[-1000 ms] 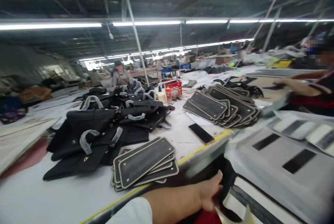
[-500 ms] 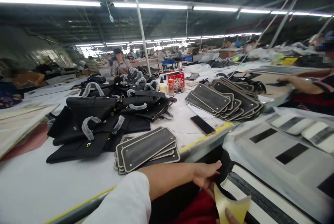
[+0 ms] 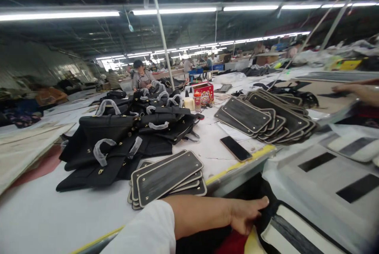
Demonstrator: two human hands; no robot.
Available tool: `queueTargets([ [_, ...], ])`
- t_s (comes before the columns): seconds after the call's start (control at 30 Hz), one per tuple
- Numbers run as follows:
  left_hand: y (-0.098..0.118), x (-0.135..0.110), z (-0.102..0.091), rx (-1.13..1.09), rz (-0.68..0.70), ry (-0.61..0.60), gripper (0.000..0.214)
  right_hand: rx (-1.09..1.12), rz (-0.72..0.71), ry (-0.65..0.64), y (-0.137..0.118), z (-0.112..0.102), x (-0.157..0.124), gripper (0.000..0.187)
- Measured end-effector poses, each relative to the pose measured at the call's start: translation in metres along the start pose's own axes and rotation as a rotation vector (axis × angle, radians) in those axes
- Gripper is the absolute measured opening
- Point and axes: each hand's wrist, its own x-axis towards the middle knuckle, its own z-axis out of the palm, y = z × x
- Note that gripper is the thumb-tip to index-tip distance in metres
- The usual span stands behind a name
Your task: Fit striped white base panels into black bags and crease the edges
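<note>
Reaching in from the lower left, my left hand (image 3: 246,215) grips the edge of a black bag piece (image 3: 271,211), its thumb lying along that edge and its other fingers curled, partly hidden. White panels with a dark strip (image 3: 291,232) show on the bag piece. Just below my left hand, a yellow sheet (image 3: 254,243) is cut off by the bottom of the picture. My right hand is out of view. To the left of the hand, on the white table, lies a stack of dark panels with pale edges and small metal studs (image 3: 170,177).
Black handbags with wrapped handles (image 3: 109,127) are heaped on the left. A phone (image 3: 235,148) lies near the yellow-taped table edge (image 3: 260,153). Behind it is a larger panel stack (image 3: 266,115), and a red box (image 3: 204,93). A co-worker's arm (image 3: 361,93) reaches in at right.
The view has shifted, and my left hand appears lower and further right with the bag piece. My right hand's fingers and most of the yellow sheet have dropped out of the picture.
</note>
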Motion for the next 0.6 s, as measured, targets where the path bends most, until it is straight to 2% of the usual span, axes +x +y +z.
queueTargets([
  [0.07,0.0,-0.022,0.02,-0.067,-0.04,0.007,0.081,0.059,0.142,-0.023,0.028,-0.015,-0.017,0.056],
  [0.13,0.0,-0.045,0.039,-0.142,0.001,-0.01,0.077,0.18,0.263,-0.07,0.064,-0.032,-0.054,0.05],
  [0.17,0.0,-0.053,0.043,-0.169,0.011,-0.031,0.076,0.333,0.26,-0.194,0.077,-0.037,-0.073,0.047],
  [0.23,0.001,-0.061,0.043,-0.228,0.055,-0.117,0.078,0.5,0.295,-0.362,0.09,-0.043,-0.099,0.044],
  [0.33,-0.002,-0.058,0.036,-0.313,0.026,-0.138,0.074,0.615,0.231,-0.441,0.09,-0.047,-0.1,0.038],
  [0.47,-0.011,-0.061,0.039,-0.361,0.051,-0.062,0.069,0.642,0.238,-0.495,0.086,-0.049,-0.09,0.033],
  [0.6,-0.014,-0.063,0.042,-0.382,0.07,0.016,0.069,0.716,0.217,-0.494,0.081,-0.045,-0.087,0.034],
])
